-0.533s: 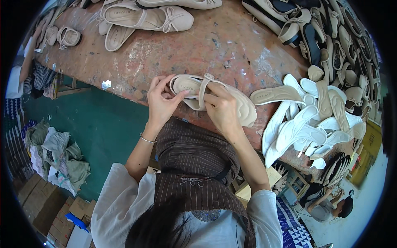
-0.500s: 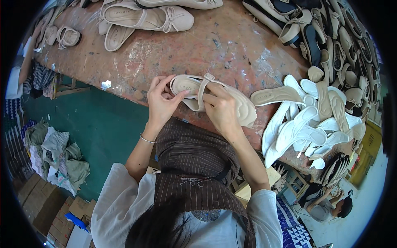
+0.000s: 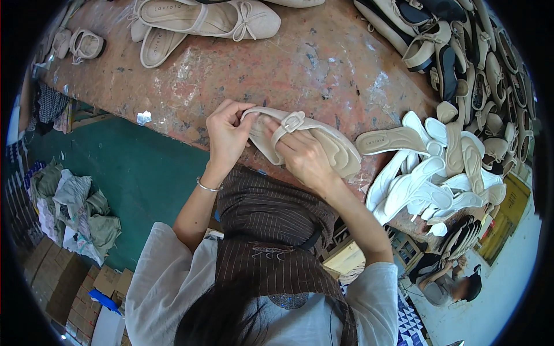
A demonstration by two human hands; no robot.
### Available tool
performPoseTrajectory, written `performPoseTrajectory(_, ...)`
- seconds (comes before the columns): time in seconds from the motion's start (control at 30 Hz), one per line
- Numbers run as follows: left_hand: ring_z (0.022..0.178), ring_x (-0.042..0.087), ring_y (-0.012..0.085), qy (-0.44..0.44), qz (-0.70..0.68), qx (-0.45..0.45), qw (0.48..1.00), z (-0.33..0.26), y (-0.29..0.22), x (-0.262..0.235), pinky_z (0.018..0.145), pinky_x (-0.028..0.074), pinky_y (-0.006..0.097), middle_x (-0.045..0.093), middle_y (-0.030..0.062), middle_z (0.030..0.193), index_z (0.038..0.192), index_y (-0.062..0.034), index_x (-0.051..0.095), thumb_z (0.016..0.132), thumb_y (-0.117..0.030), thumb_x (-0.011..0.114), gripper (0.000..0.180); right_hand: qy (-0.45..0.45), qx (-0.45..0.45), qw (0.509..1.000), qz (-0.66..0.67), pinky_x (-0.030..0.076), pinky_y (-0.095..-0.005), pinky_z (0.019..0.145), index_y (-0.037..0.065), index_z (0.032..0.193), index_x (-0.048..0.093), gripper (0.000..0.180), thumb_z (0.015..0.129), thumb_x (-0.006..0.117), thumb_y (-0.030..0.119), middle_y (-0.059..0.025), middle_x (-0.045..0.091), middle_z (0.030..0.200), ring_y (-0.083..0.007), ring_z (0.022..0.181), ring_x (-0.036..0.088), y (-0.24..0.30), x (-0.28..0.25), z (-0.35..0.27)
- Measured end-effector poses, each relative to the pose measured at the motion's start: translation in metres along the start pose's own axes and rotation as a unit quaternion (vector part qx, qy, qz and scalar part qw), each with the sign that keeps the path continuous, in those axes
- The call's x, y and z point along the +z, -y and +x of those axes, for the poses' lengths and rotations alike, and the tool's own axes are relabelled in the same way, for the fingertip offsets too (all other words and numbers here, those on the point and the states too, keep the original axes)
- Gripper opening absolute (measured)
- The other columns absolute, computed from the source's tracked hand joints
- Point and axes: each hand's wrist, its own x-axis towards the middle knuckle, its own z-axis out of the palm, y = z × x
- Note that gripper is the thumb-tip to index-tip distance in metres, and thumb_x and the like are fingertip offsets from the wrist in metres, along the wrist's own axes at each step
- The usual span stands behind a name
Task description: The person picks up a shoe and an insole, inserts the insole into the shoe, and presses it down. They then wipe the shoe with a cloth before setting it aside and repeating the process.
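A beige strapped shoe (image 3: 343,134) with a covered buckle lies across the worktable's near edge, tilted onto its side. My left hand (image 3: 228,131) pinches its heel end, thumb inside the opening. Fingers of my right hand (image 3: 306,157) reach under the strap into the shoe, and the fingertips are hidden there. A quilted beige insole (image 3: 339,153) shows at the toe end, partly outside the upper. Just right of the toe, a loose beige insole (image 3: 391,140) lies on the table next to a heap of white insoles (image 3: 416,185).
Finished beige bow shoes (image 3: 254,22) stand at the table's far side. A large pile of shoes (image 3: 490,86) fills the right end. Cloth scraps (image 3: 75,210) and cardboard boxes (image 3: 52,277) lie on the floor at left. Another person (image 3: 453,285) sits at lower right.
The shoe has been tipped, so its buckle side faces up more and its inside shows less. My right fingers have pushed deeper under the strap. The view has shifted slightly.
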Motion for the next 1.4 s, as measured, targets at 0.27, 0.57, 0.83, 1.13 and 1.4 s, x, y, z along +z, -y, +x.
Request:
performPoseTrajectory(0.27,0.054,0.055,0.0063,0.012,0.023,-0.004,1.000,0.004,-0.008,-0.002,0.039,0.043,0.023,0.060,0.0033,0.077,0.089,0.0054,0.071,0.086,0.002,0.070,0.005,0.114,0.115,0.985,-0.065,0.045,-0.0393,0.105,-0.002,0.112,0.070,0.038,0.077,0.059,0.006,-0.0205,0.067,0.118,-0.0295,0.112,0.064,0.024,-0.030,-0.001)
performPoseTrajectory(0.57,0.055,0.064,0.0201,0.070,0.142,0.046,0.986,-0.041,0.006,0.000,0.048,0.048,0.035,0.061,0.0102,0.061,0.082,-0.0010,0.059,0.085,-0.002,0.066,0.008,-0.204,0.234,0.934,-0.176,0.038,-0.0503,0.108,0.000,0.103,0.069,0.033,0.070,0.065,-0.001,-0.0139,0.069,0.108,-0.0347,0.115,0.060,0.008,-0.058,-0.017)
performPoseTrajectory(0.83,0.101,0.061,0.0296,0.161,0.349,0.267,0.884,-0.131,-0.034,0.052,0.071,0.052,0.039,0.063,0.0091,0.097,0.089,-0.0057,0.064,0.076,-0.017,0.077,0.022,-0.179,0.326,0.926,0.061,0.054,-0.0379,0.078,-0.002,0.089,0.064,0.018,0.075,0.073,0.005,-0.0220,0.064,0.119,-0.0338,0.100,0.067,0.014,-0.097,-0.024)
performPoseTrajectory(1.13,0.137,0.039,0.0397,0.248,0.469,0.348,0.773,-0.143,-0.011,0.076,0.115,0.026,0.059,0.056,0.0230,0.131,0.124,0.0080,0.059,0.082,-0.022,0.071,0.054,-0.110,0.220,0.961,-0.123,0.030,-0.0540,0.116,-0.009,0.129,0.052,0.051,0.079,0.057,0.000,-0.0241,0.063,0.123,-0.0379,0.125,0.056,0.012,-0.021,-0.049)
performPoseTrajectory(1.4,0.138,0.038,0.0381,0.233,0.430,0.312,0.815,-0.137,-0.011,0.081,0.114,0.027,0.058,0.055,0.0232,0.132,0.126,0.0083,0.057,0.082,-0.022,0.071,0.055,-0.079,0.233,0.964,-0.098,0.028,-0.0538,0.117,-0.008,0.133,0.054,0.060,0.073,0.056,-0.008,-0.0243,0.056,0.138,-0.0364,0.135,0.049,0.015,-0.020,-0.057)
